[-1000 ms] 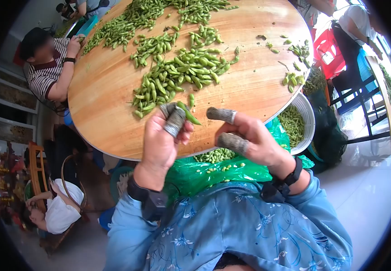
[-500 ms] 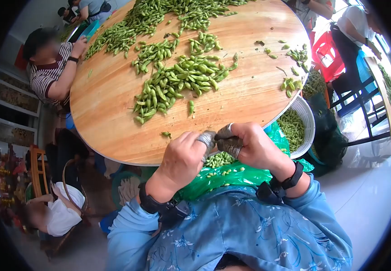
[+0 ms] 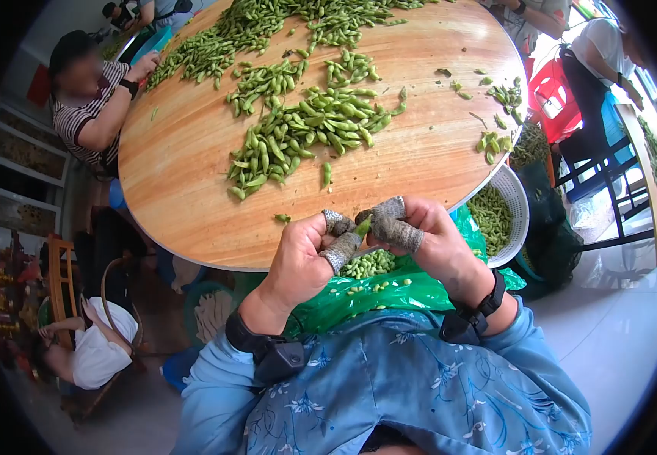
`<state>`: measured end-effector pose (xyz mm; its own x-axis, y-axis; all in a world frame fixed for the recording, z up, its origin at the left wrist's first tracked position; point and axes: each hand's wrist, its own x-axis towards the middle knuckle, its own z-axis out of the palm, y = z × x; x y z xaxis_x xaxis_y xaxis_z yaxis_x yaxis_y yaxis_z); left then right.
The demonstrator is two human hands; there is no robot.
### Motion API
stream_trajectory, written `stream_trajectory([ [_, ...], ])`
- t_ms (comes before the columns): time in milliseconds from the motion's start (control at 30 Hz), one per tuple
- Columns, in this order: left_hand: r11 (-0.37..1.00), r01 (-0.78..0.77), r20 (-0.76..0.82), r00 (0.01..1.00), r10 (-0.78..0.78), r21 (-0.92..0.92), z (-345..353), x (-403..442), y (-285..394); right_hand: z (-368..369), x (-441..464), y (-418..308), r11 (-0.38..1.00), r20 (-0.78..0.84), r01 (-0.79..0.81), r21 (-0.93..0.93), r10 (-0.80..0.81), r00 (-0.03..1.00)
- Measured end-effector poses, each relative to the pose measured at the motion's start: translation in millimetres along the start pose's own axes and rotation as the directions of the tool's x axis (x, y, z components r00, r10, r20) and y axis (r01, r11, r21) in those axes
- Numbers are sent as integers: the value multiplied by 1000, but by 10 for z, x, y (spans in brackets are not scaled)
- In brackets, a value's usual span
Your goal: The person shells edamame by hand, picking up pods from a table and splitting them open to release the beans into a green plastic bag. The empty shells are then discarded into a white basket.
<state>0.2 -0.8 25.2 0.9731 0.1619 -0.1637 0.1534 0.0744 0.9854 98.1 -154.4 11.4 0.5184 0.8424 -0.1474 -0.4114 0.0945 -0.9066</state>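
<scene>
Head view, looking down on the left hand [image 3: 298, 258], drawn narrow and holding a green pod [image 3: 363, 227] between thumb and finger, both in grey wrappings [image 3: 340, 252]. Slanting out of that pinch toward the right hand [image 3: 450, 246], and met there by fingertips wrapped alike and brought close together; impossible to tell whether gripping the pod or only touching it. Just below and between the hands, beside the near edge of the bench [image 3: 177, 197], a heap of shelled beans [image 3: 368, 263] amid green plastic [image 3: 343, 303], with a few strewn nearer the lap. Beyond the hands, on the wood: close by, a small green scrap [image 3: 282, 218]; farther in, a lone pod [image 3: 326, 176], then a loose pile of pods [image 3: 275, 144], with more heaped toward the far side. Off to the right, beside the bench, a white basket [image 3: 522, 220] of pods. Along the left edge, a person in a striped shirt [image 3: 89, 110]; lower left, a person in white [image 3: 105, 349].
</scene>
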Motion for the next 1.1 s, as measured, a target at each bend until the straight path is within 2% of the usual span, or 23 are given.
stream_trajectory([
  [100, 998, 40, 34, 999, -41, 41, -26, -18, 28, -9, 17, 32, 999, -1, -30, 15, 30, 1000],
  [200, 999, 38, 69, 997, -40, 31, -13, -13, 64, -11, 23, 45, 998, 1, 8, -55, -8, 1000],
  [300, 998, 68, 82, 994, -69, 18, -38, -5, 65, 18, -5, -1, 1000, 11, 15, 5, -15, 1000],
  [333, 995, 27, 98, 994, -37, 100, -62, 13, 44, 12, -15, -42, 1000, 34, 3, -6, -3, 999],
  [367, 995, 32, 96, 994, -41, 95, -58, 14, 47, 3, -12, -34, 1000, 34, -4, -5, 4, 999],
  [433, 994, 9, 117, 993, -23, 112, -47, 18, 86, -7, -9, -23, 997, 14, -16, -79, 18, 1000],
  [567, 991, 43, 125, 990, -59, 126, -72, 27, 70, 18, -7, -11, 996, -12, 2, -89, -3, 1000],
  [633, 999, 37, 151, 988, -43, 40, -58, 36, 86, 34, 4, 23, 997, -33, -5, -71, 3, 999],
  [767, 997, 24, 156, 987, -34, 69, -33, 55, 27, 13, 22, 15, 994, -82, -37, -101, 28, 996],
  [800, 878, -148, 80, 989, 126, 454, 29, 43, 63, 20, 11, -33, 998, -104, -44, -41, 39, 994],
  [833, 591, -246, 74, 951, 299, 768, 90, 32, 84, 0, 14, -30, 998, -111, -44, -35, 40, 993],
  [867, 444, -294, 101, 907, 408, 847, 140, 29, 83, -28, 14, -30, 997, -101, 14, -77, -21, 995],
  [900, 444, -301, 110, 907, 406, 844, 161, 39, 81, -59, 14, -39, 990, -88, 74, -122, -85, 992],
  [967, 140, -405, 274, 798, 537, 904, 191, 84, 86, -73, -7, -121, 988, -49, 125, -93, -130, 990],
  [1000, 145, -448, 284, 751, 596, 882, 188, 125, 33, -77, -27, -163, 975, -25, 169, -141, -175, 984],
  [1033, 143, -457, 296, 752, 589, 878, 185, 135, 1, -96, -47, -179, 959, -5, 214, -185, -219, 976],
  [1067, 240, -492, 269, 751, 603, 837, 180, 148, -20, -132, -25, -129, 958, 41, 261, -120, -257, 965],
  [1100, 333, -524, 243, 752, 613, 784, 186, 166, -21, -140, -39, -157, 957, 19, 267, -116, -266, 964],
])
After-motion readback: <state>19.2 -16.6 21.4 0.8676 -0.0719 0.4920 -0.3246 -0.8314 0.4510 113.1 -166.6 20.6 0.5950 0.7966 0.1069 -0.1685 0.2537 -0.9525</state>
